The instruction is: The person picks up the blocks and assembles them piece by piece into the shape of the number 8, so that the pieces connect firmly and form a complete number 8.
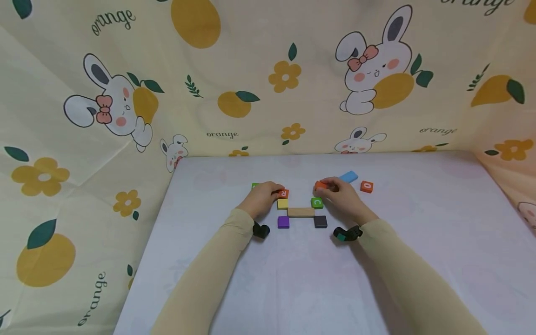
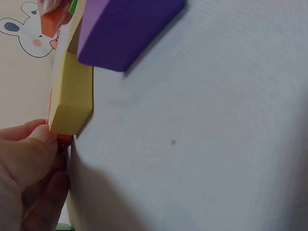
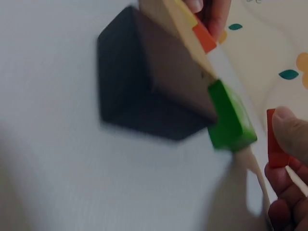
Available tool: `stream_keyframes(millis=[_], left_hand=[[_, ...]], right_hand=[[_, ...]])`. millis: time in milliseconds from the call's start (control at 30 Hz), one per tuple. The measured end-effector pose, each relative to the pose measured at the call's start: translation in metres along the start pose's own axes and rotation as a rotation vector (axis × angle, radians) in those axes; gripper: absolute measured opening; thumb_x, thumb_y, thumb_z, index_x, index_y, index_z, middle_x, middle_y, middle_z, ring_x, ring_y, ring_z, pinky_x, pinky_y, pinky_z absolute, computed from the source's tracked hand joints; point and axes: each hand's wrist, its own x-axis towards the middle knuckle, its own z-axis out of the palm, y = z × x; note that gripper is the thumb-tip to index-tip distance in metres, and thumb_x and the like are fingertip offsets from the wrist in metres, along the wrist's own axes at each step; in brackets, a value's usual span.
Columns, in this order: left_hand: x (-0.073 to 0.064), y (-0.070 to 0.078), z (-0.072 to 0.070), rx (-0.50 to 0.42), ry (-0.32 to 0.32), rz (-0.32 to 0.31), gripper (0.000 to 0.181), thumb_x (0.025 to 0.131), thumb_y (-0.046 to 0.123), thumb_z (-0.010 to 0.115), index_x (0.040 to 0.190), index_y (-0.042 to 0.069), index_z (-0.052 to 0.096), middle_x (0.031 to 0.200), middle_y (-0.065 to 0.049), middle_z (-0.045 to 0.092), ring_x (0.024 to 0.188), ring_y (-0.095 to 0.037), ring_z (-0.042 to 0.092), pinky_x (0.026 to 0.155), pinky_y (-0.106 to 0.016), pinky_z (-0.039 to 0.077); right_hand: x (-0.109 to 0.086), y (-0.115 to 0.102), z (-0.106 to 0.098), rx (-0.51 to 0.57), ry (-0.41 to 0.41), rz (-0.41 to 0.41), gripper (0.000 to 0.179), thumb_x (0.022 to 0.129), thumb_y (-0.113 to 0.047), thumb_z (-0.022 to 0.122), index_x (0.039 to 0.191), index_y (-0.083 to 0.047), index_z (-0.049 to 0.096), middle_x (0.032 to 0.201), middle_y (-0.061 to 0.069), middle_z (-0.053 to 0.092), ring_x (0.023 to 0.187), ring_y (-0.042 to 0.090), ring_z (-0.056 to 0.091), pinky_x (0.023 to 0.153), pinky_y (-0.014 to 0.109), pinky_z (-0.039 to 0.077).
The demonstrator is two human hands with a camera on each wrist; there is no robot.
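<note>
My left hand (image 1: 260, 199) pinches the edge of a red block with the letter R (image 1: 284, 193), right behind a yellow block (image 1: 282, 204). In the left wrist view, the yellow block (image 2: 72, 98) hides most of that red block. Between thumb and fingers my right hand (image 1: 344, 197) grips another red block (image 3: 275, 139), held close behind a green block with the letter C (image 1: 317, 203). A plain wooden plank (image 1: 300, 212) lies between the two sides. Nearer to me are a purple block (image 1: 283, 222) on the left and a black block (image 1: 320, 222) on the right.
A blue plank (image 1: 349, 177) and a red block with the letter O (image 1: 366, 187) lie beyond and right of my right hand. Part of a green block (image 1: 254, 185) shows behind my left hand. A patterned cloth (image 1: 251, 60) hangs along the table's back edge.
</note>
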Motion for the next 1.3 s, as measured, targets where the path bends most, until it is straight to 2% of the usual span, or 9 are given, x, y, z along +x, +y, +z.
stream_keyframes(millis=[200, 433, 600, 733, 1033, 1300], left_hand=[[-0.002, 0.001, 0.0, -0.011, 0.011, -0.004, 0.036, 0.102, 0.023, 0.051, 0.138, 0.019, 0.055, 0.136, -0.001, 0.055, 0.127, -0.019, 0.048, 0.104, -0.037, 0.037], [-0.004, 0.002, -0.002, -0.042, 0.007, -0.009, 0.035, 0.102, 0.021, 0.051, 0.137, 0.018, 0.056, 0.137, -0.001, 0.055, 0.129, -0.02, 0.047, 0.105, -0.038, 0.036], [-0.004, 0.0, -0.003, -0.053, 0.022, -0.011, 0.035, 0.102, 0.02, 0.052, 0.136, 0.019, 0.057, 0.136, -0.001, 0.055, 0.129, -0.02, 0.047, 0.105, -0.038, 0.036], [-0.003, -0.001, -0.002, -0.062, 0.018, -0.014, 0.036, 0.102, 0.02, 0.052, 0.137, 0.019, 0.056, 0.137, -0.001, 0.055, 0.129, -0.02, 0.046, 0.105, -0.038, 0.036], [-0.004, 0.0, -0.001, -0.062, 0.025, -0.009, 0.037, 0.102, 0.022, 0.051, 0.138, 0.018, 0.054, 0.139, -0.001, 0.053, 0.131, -0.02, 0.045, 0.105, -0.038, 0.035], [-0.003, -0.002, 0.001, -0.06, 0.037, 0.007, 0.035, 0.102, 0.023, 0.051, 0.136, 0.017, 0.056, 0.139, -0.001, 0.053, 0.131, -0.02, 0.044, 0.106, -0.037, 0.034]], right_hand=[[0.005, -0.004, 0.006, -0.001, 0.011, 0.038, 0.057, 0.089, -0.049, 0.066, 0.133, -0.016, 0.05, 0.12, 0.01, 0.05, 0.11, 0.029, 0.043, 0.095, 0.045, 0.035], [0.003, -0.005, 0.009, 0.001, 0.021, 0.052, 0.045, 0.095, -0.039, 0.06, 0.135, -0.019, 0.051, 0.128, 0.007, 0.051, 0.118, 0.029, 0.043, 0.103, 0.051, 0.033], [0.004, -0.005, 0.013, 0.018, 0.061, 0.044, 0.043, 0.099, -0.039, 0.054, 0.136, -0.018, 0.051, 0.121, 0.007, 0.054, 0.11, 0.028, 0.046, 0.095, 0.045, 0.039], [0.006, -0.003, 0.016, -0.02, 0.091, 0.039, 0.042, 0.098, -0.042, 0.054, 0.133, -0.019, 0.054, 0.118, 0.005, 0.055, 0.107, 0.026, 0.046, 0.091, 0.041, 0.04], [0.003, -0.005, 0.016, -0.044, 0.065, 0.042, 0.044, 0.096, -0.044, 0.056, 0.134, -0.022, 0.055, 0.12, 0.003, 0.055, 0.109, 0.026, 0.045, 0.094, 0.043, 0.039], [0.0, -0.006, 0.016, -0.039, 0.027, 0.07, 0.044, 0.094, -0.05, 0.056, 0.133, -0.028, 0.057, 0.137, 0.004, 0.05, 0.127, 0.03, 0.04, 0.103, 0.056, 0.032]])
